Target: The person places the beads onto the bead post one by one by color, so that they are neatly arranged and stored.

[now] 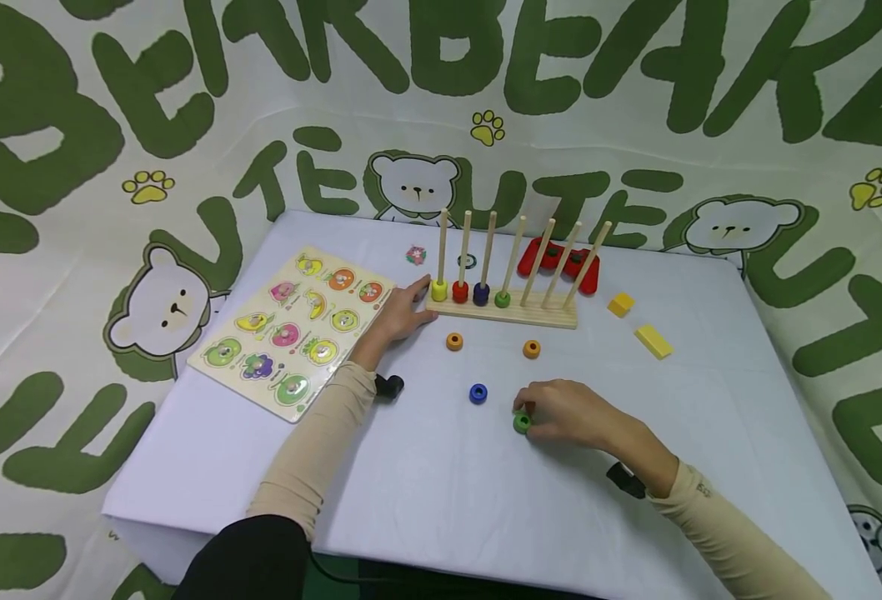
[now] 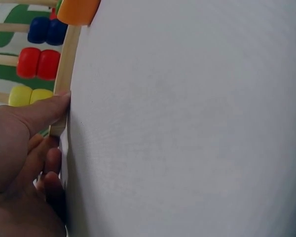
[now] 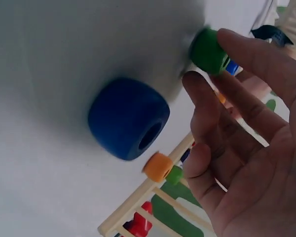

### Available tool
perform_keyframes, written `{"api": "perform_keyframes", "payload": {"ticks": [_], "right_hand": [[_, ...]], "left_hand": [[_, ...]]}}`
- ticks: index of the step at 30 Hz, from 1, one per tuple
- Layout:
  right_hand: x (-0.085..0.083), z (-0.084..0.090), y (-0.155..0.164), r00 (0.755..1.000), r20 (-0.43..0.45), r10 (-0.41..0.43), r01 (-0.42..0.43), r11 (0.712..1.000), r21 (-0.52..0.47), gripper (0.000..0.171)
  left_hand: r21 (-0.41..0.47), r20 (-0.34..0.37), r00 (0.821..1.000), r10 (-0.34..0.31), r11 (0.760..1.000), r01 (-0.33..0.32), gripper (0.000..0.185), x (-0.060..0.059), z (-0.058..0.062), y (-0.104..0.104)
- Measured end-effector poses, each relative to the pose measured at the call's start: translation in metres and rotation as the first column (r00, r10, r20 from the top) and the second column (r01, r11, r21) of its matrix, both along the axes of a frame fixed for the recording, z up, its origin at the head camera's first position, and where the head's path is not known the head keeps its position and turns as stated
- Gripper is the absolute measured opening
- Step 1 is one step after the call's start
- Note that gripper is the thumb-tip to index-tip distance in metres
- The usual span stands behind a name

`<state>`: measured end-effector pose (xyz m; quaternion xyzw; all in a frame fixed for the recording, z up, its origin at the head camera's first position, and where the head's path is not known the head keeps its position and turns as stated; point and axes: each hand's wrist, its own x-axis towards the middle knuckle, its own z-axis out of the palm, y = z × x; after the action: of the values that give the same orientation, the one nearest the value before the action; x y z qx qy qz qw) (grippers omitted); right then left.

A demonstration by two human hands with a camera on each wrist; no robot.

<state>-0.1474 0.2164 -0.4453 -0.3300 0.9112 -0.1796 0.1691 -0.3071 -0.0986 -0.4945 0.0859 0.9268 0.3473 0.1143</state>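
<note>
On the left of the white table (image 1: 426, 500) lies a fruit puzzle board (image 1: 291, 329) with little knobs on its pieces.

Next comes the left hand (image 1: 403, 312). It rests against the left end of the wooden peg rack (image 1: 504, 308). In the left wrist view the thumb (image 2: 42, 111) presses flat on the rack's wooden edge. The other fingers are loosely curled beside it and wrap around nothing.

The rack has seven tall sticks. The four sticks on the left each carry a ring at the bottom: a yellow ring (image 1: 438, 290), a red ring (image 1: 459, 292), a dark blue ring (image 1: 481, 293) and a green one (image 1: 502, 298). The three sticks on the right have no rings.

Just near of the rack, two orange rings (image 1: 453, 341) lie on the table, apart from each other. Nearer still lies a loose blue ring (image 1: 478, 393).

To the right of it is the right hand (image 1: 572, 412). Its fingertips (image 3: 232, 42) pinch a loose green ring (image 1: 521, 422) that sits on the table, near the middle. The fingers bend down around it.

Far behind the rack sits a red toy (image 1: 561, 262). On the right lie two yellow blocks (image 1: 636, 325), a small one and a long one.
</note>
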Motion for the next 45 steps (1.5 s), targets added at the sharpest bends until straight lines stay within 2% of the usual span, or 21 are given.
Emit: {"api": "perform_keyframes", "payload": {"ticks": [3,6,9,12,14,17,19,22,24,27,30,33,39,45], "right_hand": [[-0.001,0.001,-0.002,1.0,0.0,-0.001,0.001,1.0,-0.002,0.023],[-0.004,0.008,-0.004,0.999,-0.039,-0.012,0.012,1.0,-0.011,0.022],[-0.014,0.027,-0.004,0.991,-0.119,-0.058,0.054,0.998,-0.04,0.023],[-0.032,0.054,-0.003,0.968,-0.215,-0.133,0.115,0.989,-0.094,0.026],[-0.047,0.072,-0.002,0.939,-0.283,-0.194,0.154,0.975,-0.158,0.027],[-0.07,0.094,-0.002,0.875,-0.391,-0.284,0.189,0.946,-0.264,0.03],[-0.085,0.104,-0.004,0.824,-0.451,-0.344,0.203,0.921,-0.332,0.031],[-0.104,0.113,-0.01,0.765,-0.496,-0.411,0.219,0.89,-0.401,0.032],[-0.112,0.116,-0.014,0.739,-0.506,-0.445,0.232,0.873,-0.428,0.033],[-0.121,0.117,-0.019,0.716,-0.51,-0.477,0.253,0.857,-0.448,0.033],[-0.125,0.117,-0.023,0.703,-0.509,-0.497,0.274,0.85,-0.451,0.033],[-0.128,0.116,-0.026,0.702,-0.499,-0.508,0.302,0.847,-0.437,0.033],[-0.132,0.111,-0.031,0.715,-0.47,-0.517,0.355,0.849,-0.392,0.035],[-0.134,0.106,-0.032,0.72,-0.461,-0.519,0.372,0.849,-0.376,0.038]], "left_hand": [[-0.003,-0.005,1.0,-0.004,1.0,0.004,0.08,0.0,-0.001,0.0],[-0.003,-0.009,1.0,-0.011,1.0,0.011,0.08,-0.001,-0.002,-0.001],[0.0,-0.014,1.0,-0.015,1.0,0.015,0.08,-0.002,-0.002,-0.001],[-0.005,-0.019,1.0,-0.015,1.0,0.015,0.079,-0.002,-0.003,-0.003],[-0.005,-0.021,1.0,-0.017,1.0,0.017,0.079,-0.002,-0.004,-0.004],[0.005,-0.018,1.0,-0.019,1.0,0.019,0.079,-0.001,-0.004,-0.005],[0.012,-0.015,1.0,-0.021,1.0,0.021,0.079,0.0,-0.004,-0.005],[0.015,-0.015,1.0,-0.023,1.0,0.024,0.079,0.001,-0.004,-0.004],[0.018,-0.018,0.999,-0.027,0.999,0.027,0.079,0.001,-0.003,-0.003],[0.023,-0.019,0.999,-0.032,0.999,0.032,0.079,0.0,-0.002,-0.002],[0.031,-0.02,0.999,-0.029,0.999,0.029,0.079,-0.001,-0.001,-0.002],[0.029,-0.021,1.0,-0.022,0.999,0.022,0.079,-0.001,-0.001,-0.003],[0.029,-0.021,1.0,-0.019,0.999,0.019,0.079,-0.001,-0.001,-0.004],[0.024,-0.015,1.0,-0.015,1.0,0.016,0.079,-0.001,-0.001,-0.004]]}}
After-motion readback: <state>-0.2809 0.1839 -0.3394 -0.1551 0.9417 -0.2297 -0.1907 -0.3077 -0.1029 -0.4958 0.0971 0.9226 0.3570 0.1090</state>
